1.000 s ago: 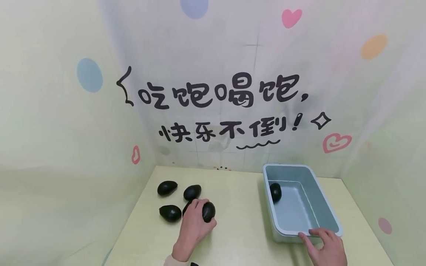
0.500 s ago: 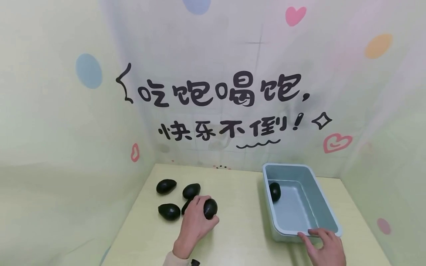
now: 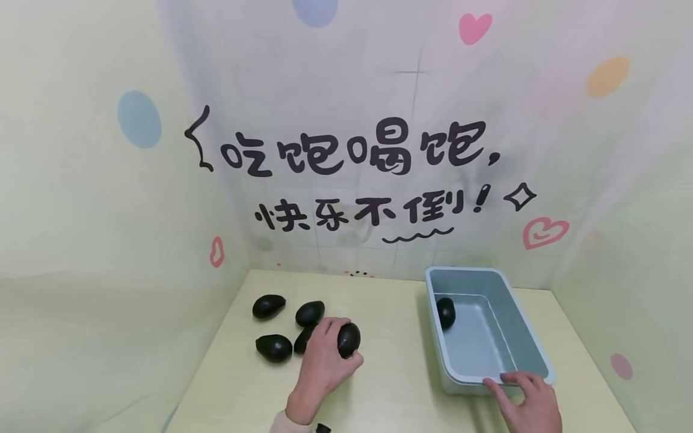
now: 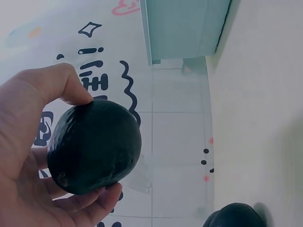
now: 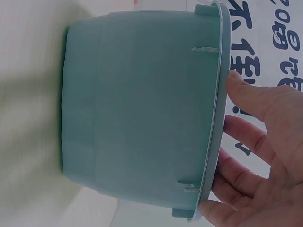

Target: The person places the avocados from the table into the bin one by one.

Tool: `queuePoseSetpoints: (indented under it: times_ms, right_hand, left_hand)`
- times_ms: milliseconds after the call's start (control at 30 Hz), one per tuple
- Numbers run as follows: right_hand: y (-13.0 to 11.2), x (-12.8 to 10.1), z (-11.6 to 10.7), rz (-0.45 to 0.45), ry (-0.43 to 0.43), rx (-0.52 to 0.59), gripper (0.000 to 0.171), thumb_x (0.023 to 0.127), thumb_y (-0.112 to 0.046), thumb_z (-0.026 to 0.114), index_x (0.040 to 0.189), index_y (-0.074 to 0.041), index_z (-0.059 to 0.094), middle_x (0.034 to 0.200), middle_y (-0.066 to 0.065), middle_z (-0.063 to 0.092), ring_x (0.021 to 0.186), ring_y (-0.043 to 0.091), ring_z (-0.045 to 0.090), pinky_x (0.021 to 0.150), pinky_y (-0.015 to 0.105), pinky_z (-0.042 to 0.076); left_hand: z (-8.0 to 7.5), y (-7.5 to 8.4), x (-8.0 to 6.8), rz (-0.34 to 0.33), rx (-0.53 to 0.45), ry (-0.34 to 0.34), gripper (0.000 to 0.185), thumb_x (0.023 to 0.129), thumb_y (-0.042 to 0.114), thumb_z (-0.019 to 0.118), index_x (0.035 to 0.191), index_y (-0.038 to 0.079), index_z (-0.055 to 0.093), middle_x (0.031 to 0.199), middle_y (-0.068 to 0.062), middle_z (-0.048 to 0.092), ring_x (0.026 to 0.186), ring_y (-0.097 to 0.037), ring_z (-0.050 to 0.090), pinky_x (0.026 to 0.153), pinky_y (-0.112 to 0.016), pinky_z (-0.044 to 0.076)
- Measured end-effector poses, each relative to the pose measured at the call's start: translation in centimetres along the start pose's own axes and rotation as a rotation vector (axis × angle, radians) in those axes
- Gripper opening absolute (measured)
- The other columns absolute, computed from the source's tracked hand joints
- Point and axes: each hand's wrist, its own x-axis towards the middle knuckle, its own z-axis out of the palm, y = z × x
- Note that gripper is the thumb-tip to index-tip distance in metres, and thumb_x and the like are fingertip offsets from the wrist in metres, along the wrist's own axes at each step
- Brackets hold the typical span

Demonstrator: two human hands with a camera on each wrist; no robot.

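Observation:
In the head view my left hand point(image 3: 327, 358) holds a dark avocado point(image 3: 349, 340), with the thumb on one side and fingers round the other. The left wrist view shows this avocado point(image 4: 97, 146) close up, raised off the table. Several other avocados lie to its left, among them one at the back point(image 3: 268, 307) and one nearer point(image 3: 274, 348); another is partly behind my hand. My right hand point(image 3: 530, 406) grips the near rim of a blue-green plastic bin point(image 3: 482, 380), fingers over the edge. One avocado point(image 3: 446, 313) lies inside the bin against its left wall.
The pale wooden table point(image 3: 392, 337) stretches between the avocados and the bin. A printed backdrop point(image 3: 352, 72) with black lettering stands behind it and on both sides. A small black object point(image 3: 323, 428) shows beside my left wrist.
My left hand has moved slightly up and to the right with the avocado in its grip, away from the others. My right hand stays on the bin's rim.

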Motion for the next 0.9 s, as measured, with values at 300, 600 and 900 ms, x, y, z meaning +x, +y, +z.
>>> queuePoseSetpoints:
  times_ms: [300,600,900]
  right_hand:
    - [0.1,0.2,0.1,-0.003,0.005,-0.005,0.031,0.084,-0.031,0.089,0.093,-0.003,0.08,0.105,0.022,0.071,0.104,0.048,0.064,0.091,0.061,0.048]
    - [-0.2,0.1,-0.1,0.016,-0.016,-0.002,0.032,0.085,-0.032,0.088,0.095,-0.003,0.08,0.107,0.023,0.071,0.106,0.049,0.063,0.092,0.061,0.048]
    - [-0.2,0.0,-0.1,0.019,0.001,0.007,0.031,0.084,-0.031,0.089,0.094,-0.003,0.08,0.108,0.023,0.071,0.107,0.049,0.062,0.092,0.061,0.048]
  left_hand:
    - [0.4,1.2,0.2,0.071,-0.02,0.05,0.053,0.066,0.017,0.082,0.119,0.017,0.072,0.116,-0.002,0.069,0.1,-0.022,0.068,0.084,-0.041,0.058]
    - [0.5,1.9,0.6,0.11,-0.009,0.067,0.055,0.066,0.016,0.082,0.12,0.017,0.073,0.118,-0.003,0.069,0.1,-0.023,0.067,0.081,-0.039,0.057]
    - [0.4,3.2,0.9,0.134,-0.022,0.07,0.056,0.065,0.018,0.08,0.12,0.017,0.073,0.118,-0.001,0.069,0.097,-0.022,0.065,0.08,-0.037,0.055]
